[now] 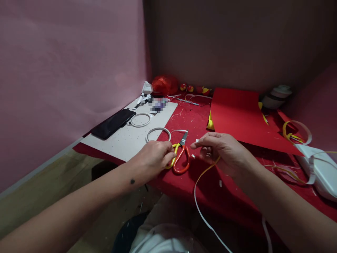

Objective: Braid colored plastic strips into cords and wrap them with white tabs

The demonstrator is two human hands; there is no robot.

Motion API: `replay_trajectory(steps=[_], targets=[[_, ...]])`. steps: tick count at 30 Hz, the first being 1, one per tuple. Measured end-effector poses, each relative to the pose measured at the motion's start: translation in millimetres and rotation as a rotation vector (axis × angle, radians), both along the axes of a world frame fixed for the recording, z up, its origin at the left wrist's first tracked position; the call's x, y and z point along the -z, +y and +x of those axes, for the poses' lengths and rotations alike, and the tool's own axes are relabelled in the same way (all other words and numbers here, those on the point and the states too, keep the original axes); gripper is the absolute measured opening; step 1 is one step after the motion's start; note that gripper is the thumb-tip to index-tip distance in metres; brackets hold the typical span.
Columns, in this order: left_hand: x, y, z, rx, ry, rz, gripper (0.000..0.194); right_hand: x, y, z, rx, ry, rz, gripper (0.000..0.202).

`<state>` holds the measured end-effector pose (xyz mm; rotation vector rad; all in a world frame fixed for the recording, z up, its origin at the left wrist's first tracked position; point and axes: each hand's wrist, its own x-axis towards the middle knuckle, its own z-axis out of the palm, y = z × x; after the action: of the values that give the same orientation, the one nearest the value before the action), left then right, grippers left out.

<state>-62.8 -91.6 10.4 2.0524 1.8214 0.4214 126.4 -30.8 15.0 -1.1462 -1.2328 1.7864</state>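
Observation:
My left hand (160, 154) is closed at the yellow handle loop of a pair of scissors (181, 154). The scissors have one yellow and one red loop, with the dark blades pointing away over the red cloth. My right hand (218, 146) is just to their right, its fingers pinched on a narrow strip whose small white end shows at the fingertips. Below the palm the strip (196, 189), yellowish then white, hangs in a curve past the table's front edge. Tiny white scraps (220, 183) lie on the cloth. A pale ring (158, 130) is beyond my left hand.
A white board (110, 146) at the left bears a black phone (114, 123) and another ring (140, 120). Red card sheets (237, 112) lie at the right, near a white box (319, 172) and a looped strip. A red plastic bag (164, 85) and a jar (277, 96) stand at the back.

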Motion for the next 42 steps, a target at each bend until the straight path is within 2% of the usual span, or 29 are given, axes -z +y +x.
replay_trajectory(steps=[3,5,8,14,19,23,25,27,30,35,37,40,42], targets=[[-0.6,4,-17,0.014,0.275,0.168,0.021,1.8,-6,-5,-0.124,-0.083,0.164,0.009],[2.9,10,-27,0.002,0.445,0.155,0.022,5.7,-8,-12,-0.207,-0.151,0.339,0.007],[8.9,17,-33,0.026,0.593,0.085,0.025,15.2,-3,-24,-0.302,-0.239,0.535,0.011],[10.4,12,-34,0.039,0.742,0.124,0.026,28.1,10,-35,-0.326,-0.331,0.609,0.018],[6.2,0,-66,-0.045,0.802,0.129,0.026,26.6,9,-34,-0.309,-0.336,0.606,0.02],[6.4,-8,-100,-0.036,0.811,0.105,0.028,25.4,8,-35,-0.323,-0.385,0.616,0.018],[7.9,-12,-109,-0.069,0.827,0.098,0.029,25.4,8,-35,-0.335,-0.416,0.62,0.017],[9.3,-13,-110,-0.094,0.82,0.095,0.028,24.8,8,-35,-0.344,-0.434,0.617,0.017],[9.6,-12,-103,-0.055,0.772,0.078,0.026,19.4,6,-33,-0.312,-0.428,0.612,0.015],[4.9,-7,-101,0.057,0.662,0.015,0.027,-3.1,1,-19,-0.207,-0.319,0.488,0.01],[1.3,-6,-105,0.057,0.612,-0.006,0.025,-10.7,1,-10,-0.172,-0.274,0.426,0.008],[-7.3,-6,-100,0.006,0.524,0.089,0.023,-15.1,3,3,-0.124,-0.169,0.304,0.013],[-15.2,-4,-84,0.033,0.388,0.207,0.027,-14.9,4,11,-0.112,-0.083,0.219,0.014]])
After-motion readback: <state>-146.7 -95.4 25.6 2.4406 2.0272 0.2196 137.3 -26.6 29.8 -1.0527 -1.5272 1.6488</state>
